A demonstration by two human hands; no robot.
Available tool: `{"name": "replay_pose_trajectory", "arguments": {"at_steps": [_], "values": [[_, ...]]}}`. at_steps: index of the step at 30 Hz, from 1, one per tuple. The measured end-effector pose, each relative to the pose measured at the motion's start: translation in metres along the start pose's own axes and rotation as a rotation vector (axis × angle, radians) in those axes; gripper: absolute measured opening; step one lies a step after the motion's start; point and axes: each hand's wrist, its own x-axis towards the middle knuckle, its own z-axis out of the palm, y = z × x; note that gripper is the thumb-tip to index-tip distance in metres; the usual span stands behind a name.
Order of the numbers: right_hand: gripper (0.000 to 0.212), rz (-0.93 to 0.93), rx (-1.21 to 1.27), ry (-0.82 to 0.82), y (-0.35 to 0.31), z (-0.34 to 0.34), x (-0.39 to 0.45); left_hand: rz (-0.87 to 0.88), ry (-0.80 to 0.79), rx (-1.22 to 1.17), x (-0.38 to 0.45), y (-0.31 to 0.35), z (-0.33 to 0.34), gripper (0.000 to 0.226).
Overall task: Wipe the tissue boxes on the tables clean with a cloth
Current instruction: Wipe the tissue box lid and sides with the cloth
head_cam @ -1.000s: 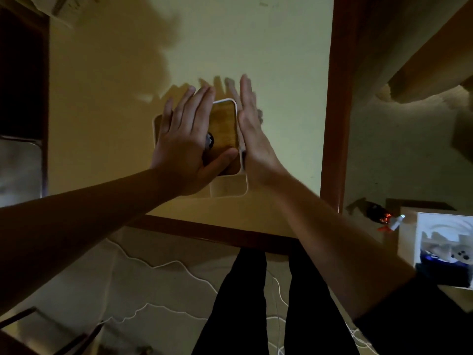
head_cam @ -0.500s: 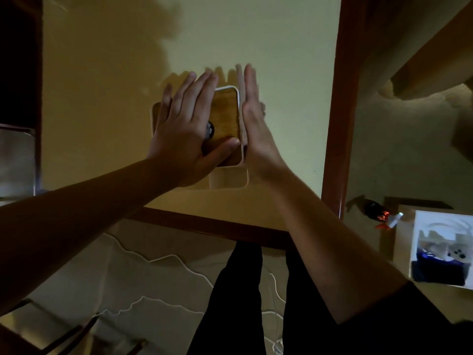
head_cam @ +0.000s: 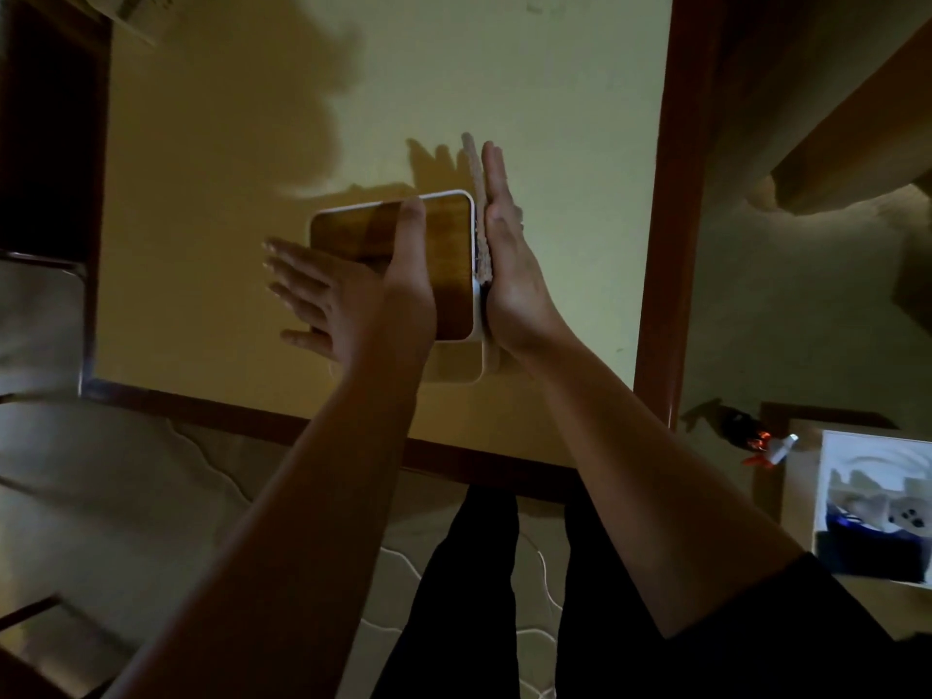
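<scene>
A tissue box (head_cam: pixel 454 264) with a brown wooden top and white sides stands on the yellowish table (head_cam: pixel 227 194). My right hand (head_cam: pixel 509 274) is flat and upright, and it presses a pale textured cloth (head_cam: pixel 474 164) against the box's right side. The cloth's far end sticks out beyond the box. My left hand (head_cam: pixel 353 305) is over the box's near-left part. Its thumb lies across the wooden top and its straight, spread fingers reach past the left edge. The box's left side is hidden by that hand.
The table has a dark reddish wooden rim (head_cam: pixel 655 244). To the right, on a lower surface, lie a white printed box (head_cam: pixel 877 507) and a small dark item with orange marks (head_cam: pixel 751 436). A metal chair frame (head_cam: pixel 85 320) stands at the left. My dark-trousered legs (head_cam: pixel 479 572) are below the near edge.
My left hand has slid off the wooden top toward the left, uncovering most of it. My right hand stays flat on the cloth at the box's right side.
</scene>
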Motion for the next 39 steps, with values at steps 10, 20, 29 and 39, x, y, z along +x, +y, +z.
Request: {"name": "replay_pose_trajectory", "arguments": {"at_steps": [10, 20, 29, 39], "values": [[0.058, -0.046, 0.013, -0.045, 0.013, -0.001, -0.033, 0.292, 0.026, 0.257, 0.009, -0.014, 0.001, 0.125], [0.053, -0.080, -0.001, -0.116, 0.020, -0.004, -0.087, 1.192, -0.224, 0.576, 0.033, -0.032, -0.031, 0.112], [0.051, -0.028, 0.123, -0.112, 0.023, 0.005, -0.111, 1.156, -0.169, 0.545, 0.015, -0.036, -0.021, 0.092], [0.064, 0.003, -0.088, -0.120, -0.004, -0.004, 0.026, 1.186, -0.146, 0.503, 0.020, -0.043, -0.019, 0.091]]}}
